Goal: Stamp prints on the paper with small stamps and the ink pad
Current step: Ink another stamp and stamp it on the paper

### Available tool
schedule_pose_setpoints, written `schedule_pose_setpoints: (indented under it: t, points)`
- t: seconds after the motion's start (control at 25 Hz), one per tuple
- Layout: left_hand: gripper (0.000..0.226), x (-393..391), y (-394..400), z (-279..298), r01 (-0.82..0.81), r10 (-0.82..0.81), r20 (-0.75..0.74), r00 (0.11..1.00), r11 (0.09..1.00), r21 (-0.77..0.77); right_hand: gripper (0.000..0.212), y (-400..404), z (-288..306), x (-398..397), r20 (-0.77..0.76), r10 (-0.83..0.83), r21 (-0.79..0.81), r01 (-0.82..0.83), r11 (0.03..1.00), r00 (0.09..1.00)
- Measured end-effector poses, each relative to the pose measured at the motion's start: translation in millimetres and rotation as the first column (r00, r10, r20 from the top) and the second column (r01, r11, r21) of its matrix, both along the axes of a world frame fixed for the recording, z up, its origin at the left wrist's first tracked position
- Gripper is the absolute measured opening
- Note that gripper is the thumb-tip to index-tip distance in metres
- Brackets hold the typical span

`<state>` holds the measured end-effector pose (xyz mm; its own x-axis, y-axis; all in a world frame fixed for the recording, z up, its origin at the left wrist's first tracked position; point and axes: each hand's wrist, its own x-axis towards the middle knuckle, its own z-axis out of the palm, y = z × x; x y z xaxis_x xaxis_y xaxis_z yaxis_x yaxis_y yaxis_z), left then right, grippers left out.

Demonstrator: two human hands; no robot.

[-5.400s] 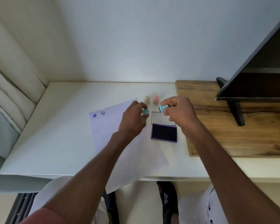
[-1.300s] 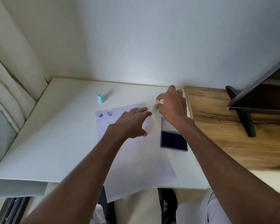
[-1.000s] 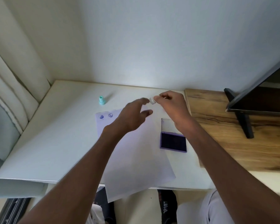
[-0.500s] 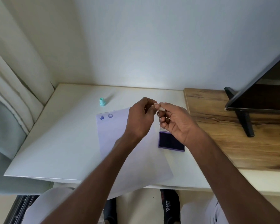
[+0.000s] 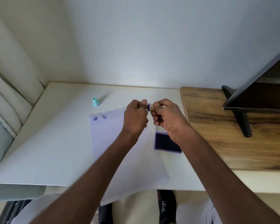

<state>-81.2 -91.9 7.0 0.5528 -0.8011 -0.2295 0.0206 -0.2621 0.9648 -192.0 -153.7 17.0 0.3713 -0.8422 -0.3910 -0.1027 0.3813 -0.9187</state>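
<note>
Right hand (image 5: 166, 118) fingers were curled round a small stamp (image 5: 150, 107); what the curled, blurred left hand (image 5: 136, 117) held could not be told.

Both bare forearms reach forward, hands raised and nearly meeting; right hand (image 5: 166, 116) curled, thumb and forefinger pinching something small; left hand (image 5: 136, 118) curled too, blurred, its fingertips beside the right's; grip unclear.
</note>
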Motion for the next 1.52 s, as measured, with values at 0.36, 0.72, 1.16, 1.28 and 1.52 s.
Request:
schedule_pose_setpoints:
  t: [0.36, 0.72, 1.16, 1.28, 1.52]
  points:
    - [0.024, 19.1, 0.7, 4.4, -0.092, 0.100, -0.564, 0.820, 0.995, 0.042, 0.011, 1.7, 7.1, -10.8, 0.096, -0.058, 0.182, 0.039, 0.982, 0.994]
    - [0.022, 8.9, 10.6, -8.6, 0.415, -0.472, 0.046, 0.880, 0.814, 0.407, 0.024, 38.1, 1.5, -76.2, -0.717, -0.108, -0.443, -0.331, 0.833, 0.689]
    - [0.033, 3.3, 18.5, -4.6, 0.496, -0.676, 0.246, 0.695, 0.698, 0.517, 0.028, 42.9, -4.5, -53.8, -0.905, -0.070, -0.306, -0.526, 0.794, 0.421]
    - [0.036, 2.4, 19.7, -4.0, 0.492, -0.686, 0.284, 0.670, 0.697, 0.521, 0.029, 44.7, -6.5, -51.7, -0.904, -0.085, -0.316, -0.521, 0.793, 0.418]
    - [0.035, 2.9, 19.6, -4.6, 0.499, -0.692, 0.300, 0.656, 0.697, 0.515, 0.024, 42.6, -4.2, -55.2, -0.885, -0.081, -0.340, -0.520, 0.784, 0.458]
